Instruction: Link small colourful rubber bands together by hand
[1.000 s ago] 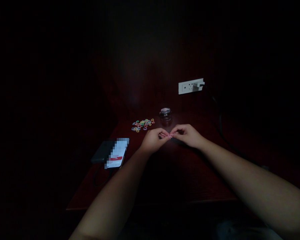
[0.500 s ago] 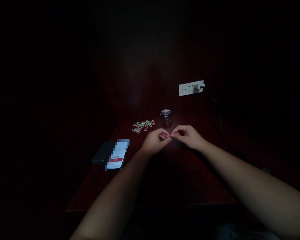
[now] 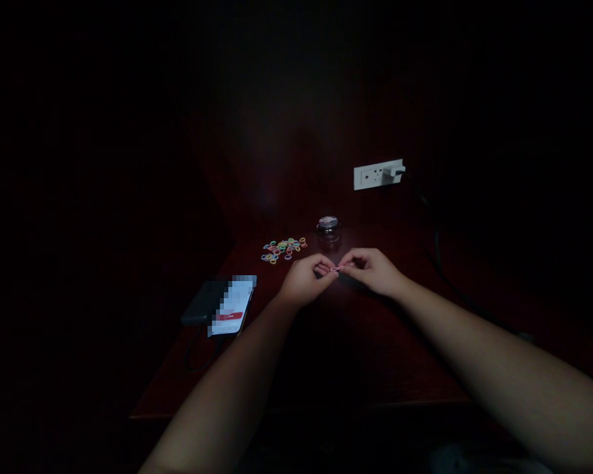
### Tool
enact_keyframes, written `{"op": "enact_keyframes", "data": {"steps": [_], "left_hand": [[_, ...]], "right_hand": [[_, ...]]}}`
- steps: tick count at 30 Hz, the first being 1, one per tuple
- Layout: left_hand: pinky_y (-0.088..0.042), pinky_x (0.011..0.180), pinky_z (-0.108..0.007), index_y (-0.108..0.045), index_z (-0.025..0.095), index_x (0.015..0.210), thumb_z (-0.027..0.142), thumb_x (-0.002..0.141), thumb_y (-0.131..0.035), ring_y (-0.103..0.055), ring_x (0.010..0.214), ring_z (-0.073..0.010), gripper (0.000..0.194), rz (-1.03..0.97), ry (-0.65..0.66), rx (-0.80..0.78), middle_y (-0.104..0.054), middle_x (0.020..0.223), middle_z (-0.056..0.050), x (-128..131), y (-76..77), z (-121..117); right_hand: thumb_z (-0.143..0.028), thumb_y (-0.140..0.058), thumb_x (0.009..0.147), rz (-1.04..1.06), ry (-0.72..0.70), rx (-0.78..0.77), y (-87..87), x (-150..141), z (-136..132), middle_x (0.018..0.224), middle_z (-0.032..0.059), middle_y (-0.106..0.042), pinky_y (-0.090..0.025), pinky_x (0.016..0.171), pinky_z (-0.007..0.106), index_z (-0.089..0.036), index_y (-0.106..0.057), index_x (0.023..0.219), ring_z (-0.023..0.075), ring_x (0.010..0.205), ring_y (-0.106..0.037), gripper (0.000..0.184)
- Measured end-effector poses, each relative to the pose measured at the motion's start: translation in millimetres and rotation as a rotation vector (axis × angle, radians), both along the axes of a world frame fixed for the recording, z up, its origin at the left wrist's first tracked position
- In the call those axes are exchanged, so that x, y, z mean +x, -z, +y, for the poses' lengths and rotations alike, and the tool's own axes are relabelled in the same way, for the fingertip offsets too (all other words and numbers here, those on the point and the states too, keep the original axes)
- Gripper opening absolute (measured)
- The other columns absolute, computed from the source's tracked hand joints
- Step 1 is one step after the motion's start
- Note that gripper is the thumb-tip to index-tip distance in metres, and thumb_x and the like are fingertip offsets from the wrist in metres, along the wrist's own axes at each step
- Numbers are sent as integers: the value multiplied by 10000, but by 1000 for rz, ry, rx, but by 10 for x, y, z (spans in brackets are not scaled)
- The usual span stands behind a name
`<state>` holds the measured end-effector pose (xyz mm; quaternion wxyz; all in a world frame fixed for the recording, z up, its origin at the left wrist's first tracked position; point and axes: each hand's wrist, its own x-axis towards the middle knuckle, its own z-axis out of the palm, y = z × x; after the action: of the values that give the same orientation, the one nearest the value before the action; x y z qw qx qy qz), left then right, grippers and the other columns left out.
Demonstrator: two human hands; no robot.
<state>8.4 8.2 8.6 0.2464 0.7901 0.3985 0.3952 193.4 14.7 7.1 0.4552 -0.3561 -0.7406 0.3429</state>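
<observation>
Between my two hands, a small pink elastic band (image 3: 335,268) is pinched at both ends over the dark red table. My left hand (image 3: 307,278) has thumb and fingers closed on its left side. From the right, my right hand (image 3: 370,268) grips the other side with thumb and index fingertip. Beyond my left hand lies a loose spread of small coloured bands (image 3: 282,249) in yellow, green, blue, pink and purple. A small clear jar (image 3: 329,229) with a lid stands just behind my hands.
A lit phone (image 3: 233,306) lies at the left beside a dark flat box (image 3: 203,303), with a cable looping below. On the back wall is a white socket plate (image 3: 370,176) holding a plug, whose dark cord (image 3: 437,243) runs down the right side. The table's front edge (image 3: 375,403) is near my forearms.
The pink band looks flatter and more drawn out between my fingertips than before. Both hands stay in almost the same place.
</observation>
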Motion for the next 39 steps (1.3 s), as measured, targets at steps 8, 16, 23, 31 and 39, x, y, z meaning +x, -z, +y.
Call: {"op": "enact_keyframes", "data": {"steps": [8, 16, 23, 31, 39], "left_hand": [[-444, 579, -201, -664, 144, 807, 317, 769, -609, -599, 671, -114, 186, 23, -13, -7, -681, 760, -33, -25, 11, 18], [-410, 558, -198, -639, 135, 764, 308, 761, -612, -554, 616, -100, 175, 20, -3, -22, -655, 718, -19, -24, 2, 14], [-418, 595, -208, -620, 148, 757, 299, 781, -589, -542, 638, -101, 156, 4, -31, 46, -630, 713, -3, -3, -65, -20], [-460, 665, -230, -659, 160, 865, 286, 821, -542, -595, 715, -118, 178, -13, -6, 38, -683, 834, -27, 30, -48, -35], [-462, 646, -225, -645, 145, 829, 274, 814, -543, -590, 695, -115, 166, -7, -52, 56, -669, 792, -31, 42, -24, -22]], "right_hand": [[-362, -668, 707, 0, -15, 2, 20, 15, 14, 617, 10, -579, -376, 547, 251, -134, -655, 741, 111, 569, -479, 230], [-343, -675, 701, 18, 26, 2, 19, 55, 46, 609, 2, -572, -366, 532, 238, -134, -637, 714, 103, 565, -478, 213], [-347, -687, 689, 166, 78, -47, -14, 156, 107, 656, 16, -610, -412, 573, 256, -142, -619, 723, 116, 594, -531, 218], [-374, -666, 705, 29, 53, 18, 1, 109, 59, 666, 21, -610, -406, 587, 265, -145, -639, 723, 128, 616, -523, 231], [-382, -655, 718, -12, 31, 13, 12, 66, 26, 629, 5, -561, -365, 540, 247, -147, -618, 719, 109, 576, -467, 239]]}}
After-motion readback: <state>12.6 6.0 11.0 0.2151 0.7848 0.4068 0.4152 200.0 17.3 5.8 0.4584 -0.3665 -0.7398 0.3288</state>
